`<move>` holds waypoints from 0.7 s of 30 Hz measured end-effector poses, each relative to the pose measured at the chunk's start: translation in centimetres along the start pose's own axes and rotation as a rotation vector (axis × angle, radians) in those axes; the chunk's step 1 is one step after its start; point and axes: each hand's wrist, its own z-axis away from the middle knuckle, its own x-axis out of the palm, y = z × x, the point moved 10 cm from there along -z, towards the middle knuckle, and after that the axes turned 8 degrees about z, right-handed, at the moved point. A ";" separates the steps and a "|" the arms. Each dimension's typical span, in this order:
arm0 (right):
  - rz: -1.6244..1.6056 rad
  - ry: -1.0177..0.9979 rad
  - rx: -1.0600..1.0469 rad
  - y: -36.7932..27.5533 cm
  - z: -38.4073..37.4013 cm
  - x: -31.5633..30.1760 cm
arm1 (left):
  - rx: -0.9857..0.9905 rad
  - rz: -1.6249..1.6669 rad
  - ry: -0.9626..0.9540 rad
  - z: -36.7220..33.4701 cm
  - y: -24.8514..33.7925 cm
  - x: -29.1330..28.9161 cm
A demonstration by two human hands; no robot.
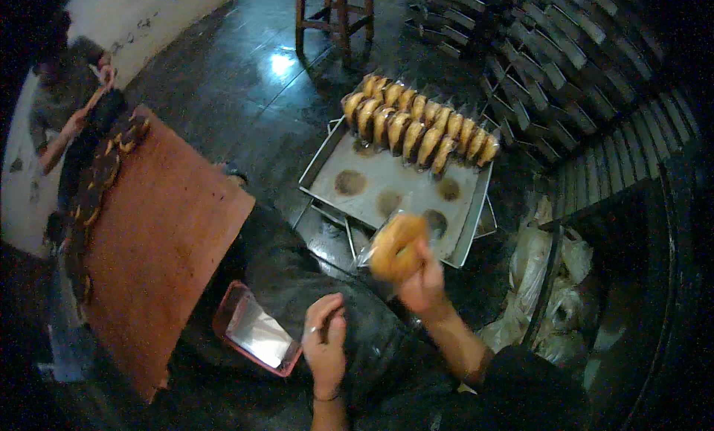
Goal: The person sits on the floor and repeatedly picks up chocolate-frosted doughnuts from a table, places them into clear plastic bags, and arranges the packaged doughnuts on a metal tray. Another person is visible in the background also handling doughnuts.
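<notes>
My right hand (424, 286) grips a golden ring-shaped doughnut (396, 254) in a clear plastic bag, held up over my lap beside the tray's near edge. My left hand (325, 342) hovers over my dark-clothed legs, fingers loosely curled and thumb apart, with nothing visible in it. Next to it, a red-rimmed tub (256, 330) holding something flat and white rests on my lap. Beyond my hands stands a metal tray (401, 200) with round brown stains. Bagged doughnuts (416, 126) stand on edge in rows along its far side.
A reddish-brown board (160, 230) lies at the left, with dark-coated pieces along its far edge. Another person (67, 96) is behind it. A wooden stool (335, 18) stands at the back. Metal racks (543, 59) and crumpled plastic bags (565, 319) are at the right.
</notes>
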 end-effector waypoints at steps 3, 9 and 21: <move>0.257 0.422 -0.581 -10.2 -3.0 -5.2 | -0.097 -0.036 0.199 1.5 0.0 -5.3; 1.072 1.002 -0.747 -19.1 -13.1 -15.4 | -0.178 -0.059 0.412 3.3 -2.2 -11.4; 1.343 0.586 -1.122 -17.2 -18.5 -11.9 | -0.207 -0.265 0.364 6.6 -5.9 -14.9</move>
